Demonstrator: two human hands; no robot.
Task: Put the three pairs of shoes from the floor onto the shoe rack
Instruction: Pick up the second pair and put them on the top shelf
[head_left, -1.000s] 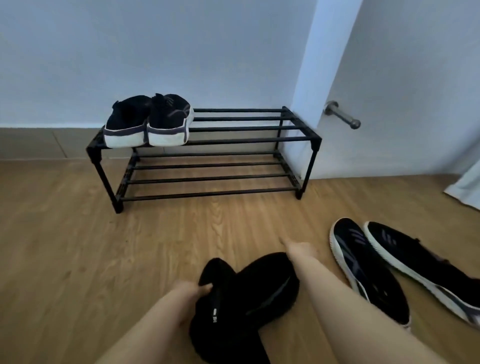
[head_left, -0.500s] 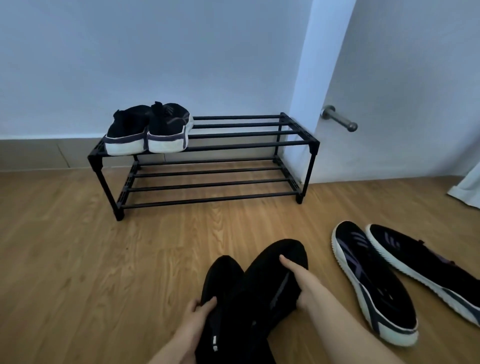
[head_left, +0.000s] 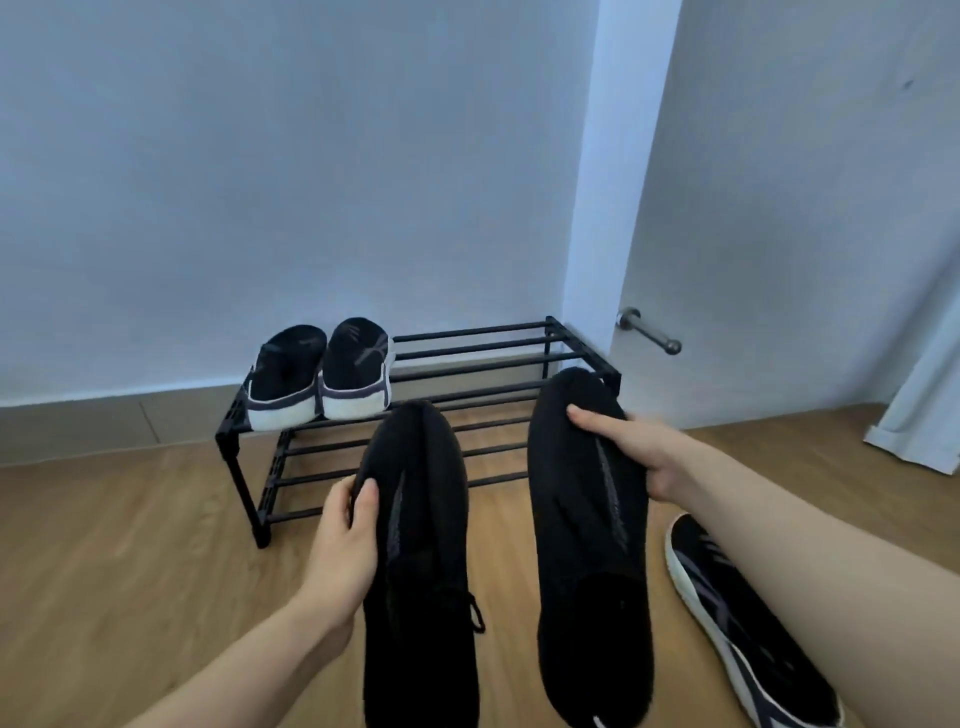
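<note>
I hold two all-black knit shoes in the air in front of the black two-tier shoe rack (head_left: 483, 343). My left hand (head_left: 347, 540) grips the left black shoe (head_left: 421, 561) by its side. My right hand (head_left: 631, 447) grips the right black shoe (head_left: 587, 519) near its toe, which overlaps the rack's right front corner. A pair of black shoes with white soles (head_left: 322, 374) stands on the left end of the rack's top tier. One black shoe with a white sole and grey stripes (head_left: 748, 623) lies on the floor at the right, partly hidden by my right forearm.
The rack stands against a pale wall on a wooden floor (head_left: 130, 545). A white door with a metal stopper (head_left: 649, 335) is at the right of the rack. A pale curtain (head_left: 924, 395) hangs at the far right.
Both hands have lifted the two black shoes off the floor and moved them apart, up toward the rack. The view has tilted upward, and the second striped shoe has dropped out of sight.
</note>
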